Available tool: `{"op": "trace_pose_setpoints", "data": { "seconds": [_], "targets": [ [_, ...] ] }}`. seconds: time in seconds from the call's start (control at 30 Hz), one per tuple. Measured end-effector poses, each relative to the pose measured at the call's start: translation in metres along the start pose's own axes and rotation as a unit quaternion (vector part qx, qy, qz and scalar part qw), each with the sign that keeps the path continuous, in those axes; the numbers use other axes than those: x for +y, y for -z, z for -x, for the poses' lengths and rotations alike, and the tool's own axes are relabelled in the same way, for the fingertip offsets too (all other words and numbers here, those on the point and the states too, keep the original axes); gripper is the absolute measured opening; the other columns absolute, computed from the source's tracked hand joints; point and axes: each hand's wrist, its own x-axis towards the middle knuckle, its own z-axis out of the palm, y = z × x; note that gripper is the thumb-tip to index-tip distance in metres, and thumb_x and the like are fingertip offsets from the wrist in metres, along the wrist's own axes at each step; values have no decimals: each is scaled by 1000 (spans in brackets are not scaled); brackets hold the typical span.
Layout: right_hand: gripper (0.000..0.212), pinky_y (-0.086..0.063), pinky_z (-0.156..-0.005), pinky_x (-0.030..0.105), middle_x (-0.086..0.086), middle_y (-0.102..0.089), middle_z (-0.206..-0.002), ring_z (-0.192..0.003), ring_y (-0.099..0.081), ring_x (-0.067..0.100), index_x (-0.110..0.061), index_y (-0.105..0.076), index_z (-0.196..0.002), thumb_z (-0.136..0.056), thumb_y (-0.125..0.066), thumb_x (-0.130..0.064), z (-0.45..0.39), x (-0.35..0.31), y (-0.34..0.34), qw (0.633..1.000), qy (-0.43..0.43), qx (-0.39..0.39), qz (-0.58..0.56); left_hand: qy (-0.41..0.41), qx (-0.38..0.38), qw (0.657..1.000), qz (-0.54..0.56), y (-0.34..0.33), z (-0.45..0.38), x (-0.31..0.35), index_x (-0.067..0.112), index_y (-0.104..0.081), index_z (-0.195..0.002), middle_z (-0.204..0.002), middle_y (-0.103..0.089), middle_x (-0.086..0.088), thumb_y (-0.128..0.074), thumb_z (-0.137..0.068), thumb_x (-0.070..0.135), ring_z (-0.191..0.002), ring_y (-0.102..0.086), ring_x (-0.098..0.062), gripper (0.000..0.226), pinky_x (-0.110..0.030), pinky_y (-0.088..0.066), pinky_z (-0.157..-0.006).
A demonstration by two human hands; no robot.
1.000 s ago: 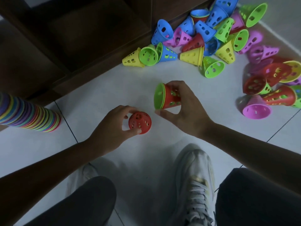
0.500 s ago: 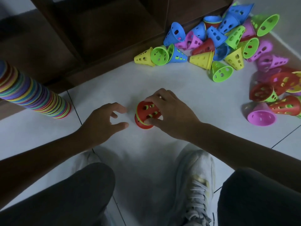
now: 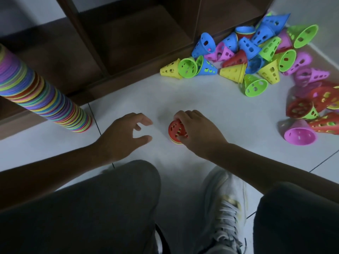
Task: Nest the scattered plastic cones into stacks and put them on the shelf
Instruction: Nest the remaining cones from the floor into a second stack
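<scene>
A short stack of nested cones point(image 3: 175, 132), red on top with green and yellow rims below, stands on the white floor tiles. My right hand point(image 3: 198, 133) grips it from the right, fingers curled over its top and side. To its left, a hand's width away, my left hand point(image 3: 126, 135) hovers with fingers loosely spread and holds nothing. A tall multicoloured nested stack point(image 3: 34, 94) leans at the left. Many loose cones point(image 3: 256, 57) in blue, green, yellow, pink and red lie heaped at the upper right.
A dark wooden shelf unit point(image 3: 132, 43) with open compartments runs along the back, its base meeting the floor. My knees and a white sneaker point(image 3: 223, 213) fill the bottom of the view. A pink cone point(image 3: 300, 135) lies nearest on the right.
My right hand brought the green-and-red cones down over the red cone that my left hand held. My left hand let go and drew back to the left.
</scene>
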Motion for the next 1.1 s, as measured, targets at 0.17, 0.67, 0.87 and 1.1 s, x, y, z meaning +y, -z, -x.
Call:
{"op": "trace_pose_setpoints", "data": {
  "seconds": [0.17, 0.67, 0.87, 1.1],
  "targets": [
    [41, -51, -81, 40, 6, -64, -106, -100, -53, 27, -17, -51, -117, -81, -72, -21, 8, 32, 12, 999, -41, 7, 21, -5, 2, 1000, 10, -8, -7, 11, 32, -61, -116, -117, -60, 21, -73, -89, 31, -106, -59, -3, 29, -16, -48, -79],
    [82, -47, -98, 34, 1, -44, -141, -125, -48, 23, -29, -25, -151, -85, -73, -13, 44, 110, 73, 986, -141, -53, 67, -54, 10, 998, 30, -31, -68, 53, 32, -62, -110, -112, -59, 24, -75, -88, 27, -102, -57, -2, 26, -14, -45, -75],
    [68, -36, -110, 44, 9, -47, -143, -134, -36, 28, -18, -39, -147, -87, -70, -28, 58, 157, 96, 969, -177, 5, 171, -58, 11, 998, -15, -31, -104, 60, 26, -63, -115, -116, -61, 10, -76, -88, 23, -102, -59, -10, 31, -20, -46, -76],
    [79, -33, -109, 61, 14, -31, -153, -141, -25, 39, -21, -31, -148, -85, -70, -48, 72, 223, 106, 928, -334, 11, 163, -82, 7, 986, -144, -22, -158, 74, 18, -61, -122, -125, -60, -2, -79, -84, 29, -113, -56, -22, 43, -33, -47, -90]
  ]
}}
